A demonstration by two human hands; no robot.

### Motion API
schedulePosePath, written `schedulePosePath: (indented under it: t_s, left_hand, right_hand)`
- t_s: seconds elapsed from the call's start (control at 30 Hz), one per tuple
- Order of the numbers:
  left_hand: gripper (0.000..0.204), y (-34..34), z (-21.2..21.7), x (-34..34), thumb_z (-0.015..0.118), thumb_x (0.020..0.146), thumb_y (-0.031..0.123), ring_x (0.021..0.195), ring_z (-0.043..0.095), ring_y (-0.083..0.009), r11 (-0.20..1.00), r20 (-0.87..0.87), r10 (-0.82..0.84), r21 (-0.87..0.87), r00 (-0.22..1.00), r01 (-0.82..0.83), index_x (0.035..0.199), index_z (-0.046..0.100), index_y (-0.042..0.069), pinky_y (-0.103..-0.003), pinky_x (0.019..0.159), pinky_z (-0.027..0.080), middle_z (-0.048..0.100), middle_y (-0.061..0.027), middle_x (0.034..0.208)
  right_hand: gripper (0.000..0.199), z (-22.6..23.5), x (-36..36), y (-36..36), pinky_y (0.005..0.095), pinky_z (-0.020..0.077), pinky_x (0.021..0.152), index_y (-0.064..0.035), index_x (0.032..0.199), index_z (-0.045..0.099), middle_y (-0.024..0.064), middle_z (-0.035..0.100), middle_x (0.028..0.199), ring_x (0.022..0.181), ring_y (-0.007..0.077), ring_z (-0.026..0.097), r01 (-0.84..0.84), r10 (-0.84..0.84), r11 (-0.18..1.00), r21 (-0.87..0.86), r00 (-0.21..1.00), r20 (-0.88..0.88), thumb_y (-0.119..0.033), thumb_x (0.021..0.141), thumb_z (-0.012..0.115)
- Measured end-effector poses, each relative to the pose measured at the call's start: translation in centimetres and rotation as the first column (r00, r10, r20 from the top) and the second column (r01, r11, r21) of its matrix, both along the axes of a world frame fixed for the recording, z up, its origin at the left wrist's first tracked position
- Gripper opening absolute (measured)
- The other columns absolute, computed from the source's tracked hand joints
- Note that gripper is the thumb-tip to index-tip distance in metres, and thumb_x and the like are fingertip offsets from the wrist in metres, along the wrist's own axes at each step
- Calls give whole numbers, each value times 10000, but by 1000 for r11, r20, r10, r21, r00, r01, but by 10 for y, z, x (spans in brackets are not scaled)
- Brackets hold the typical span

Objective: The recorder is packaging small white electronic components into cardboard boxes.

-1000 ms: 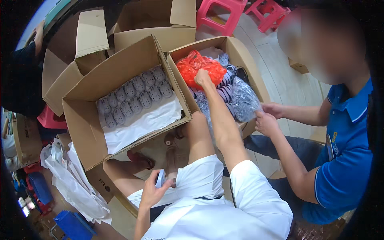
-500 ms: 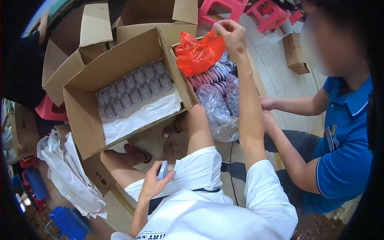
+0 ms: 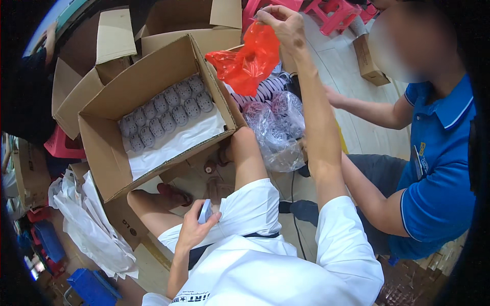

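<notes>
My right hand [image 3: 282, 26], arm stretched far forward, pinches the top of a thin red plastic bag [image 3: 248, 64]. The bag hangs crumpled over a carton [image 3: 291, 58] of clear-plastic-wrapped bundles [image 3: 278, 122] and black-and-white striped items [image 3: 270, 89]. My left hand [image 3: 196, 224] rests by my lap, its fingers closed round a small flat blue-grey object [image 3: 205, 211] with rounded edges; its kind I cannot make out. Before my knees stands an open cardboard box [image 3: 104, 153] holding two rows of grey rounded pieces [image 3: 167, 121] beside a white sheet [image 3: 176, 153].
A co-worker in a blue shirt [image 3: 434, 204] sits close on the right, hands partly hidden behind my right arm. White plastic bags [image 3: 89, 224] drape at left. More open cartons [image 3: 189, 43], pink stools [image 3: 332, 18] and a small brown box [image 3: 368, 61] stand beyond. A cable [image 3: 294, 224] lies on the floor.
My right hand has risen and moved slightly left, lifting the red bag higher so more of it hangs and spreads left. My left hand keeps its hold. The co-worker's hands have shifted.
</notes>
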State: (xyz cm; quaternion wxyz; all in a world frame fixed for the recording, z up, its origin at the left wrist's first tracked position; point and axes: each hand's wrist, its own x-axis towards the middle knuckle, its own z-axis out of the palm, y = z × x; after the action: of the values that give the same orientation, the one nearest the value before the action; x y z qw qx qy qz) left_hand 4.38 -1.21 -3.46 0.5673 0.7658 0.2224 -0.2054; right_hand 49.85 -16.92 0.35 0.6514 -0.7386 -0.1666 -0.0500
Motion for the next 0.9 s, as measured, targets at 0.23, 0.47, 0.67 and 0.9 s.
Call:
schedulePosePath:
  t_s: [0.23,0.47,0.67,0.9]
  left_hand:
    - [498,2,1,-5,709,817,366,818,592,-263,1000,-29,12,-29,1000,-13,1108,555,-7,-340,749,470,636,-161,986]
    - [522,1,2,-25,706,822,400,904,589,-259,998,-47,40,-53,998,-42,1132,565,4,-339,801,470,629,-137,1004]
    - [543,7,-17,-74,685,835,395,861,611,-282,986,27,157,-62,987,-156,1150,550,-27,-331,783,483,640,-175,1034]
    - [399,-1,-84,-106,669,853,332,682,589,-203,822,-77,469,-325,880,-467,1041,569,-5,-289,620,482,635,-131,883]
  right_hand:
    - [123,-24,-13,-46,211,434,543,-44,820,714,4,627,658,566,84,508,140,-153,964,-227,987,-44,-146,789,653]
    - [168,-83,-59,-76,322,486,655,-32,824,664,100,659,744,667,225,592,110,-161,786,-608,987,-29,-189,780,624]
    - [141,-50,-195,-9,219,479,664,-35,948,648,58,640,862,716,127,580,137,-179,974,-179,953,-246,-161,893,616]
    - [91,-166,-291,-49,200,455,474,-49,893,581,48,595,726,541,102,523,70,-6,994,83,798,-603,-136,922,579]
